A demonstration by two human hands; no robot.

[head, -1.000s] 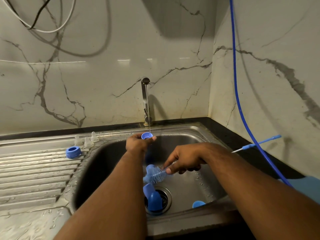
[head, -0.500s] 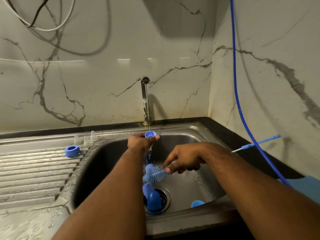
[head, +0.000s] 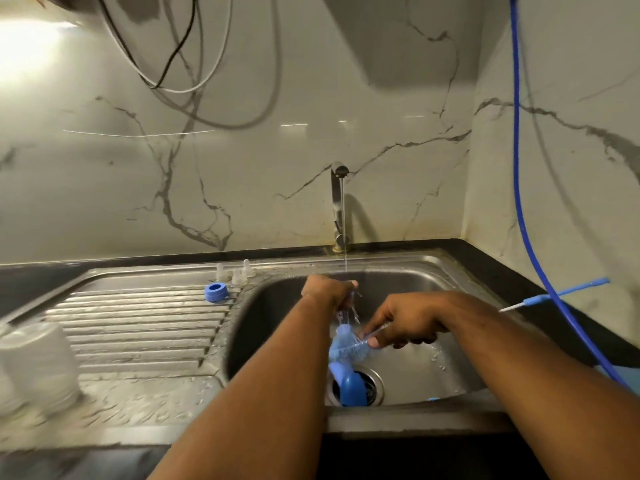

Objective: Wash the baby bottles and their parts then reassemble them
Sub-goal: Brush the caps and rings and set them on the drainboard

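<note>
My left hand (head: 327,291) is curled under the thin stream from the tap (head: 337,206), gripping a small blue bottle ring that is now almost hidden by the fingers; water splashes off below it. My right hand (head: 403,322) grips the wire handle of a blue bottle brush (head: 346,346), bristles pointing left over the basin. A blue bottle cap (head: 351,388) lies on the drain of the sink (head: 415,268). Another blue ring (head: 215,292) and three clear teats (head: 235,271) sit on the drainboard.
Clear bottles (head: 38,365), blurred, stand upside down at the drainboard's left front. A thin blue-handled brush (head: 554,296) lies on the black counter at right, under a hanging blue hose (head: 519,188). Cables hang on the marble wall.
My left hand turned the blue ring downward under the stream, so the ring is mostly hidden and water splashes off it. The camera tilted, bringing the bottles at left into view.
</note>
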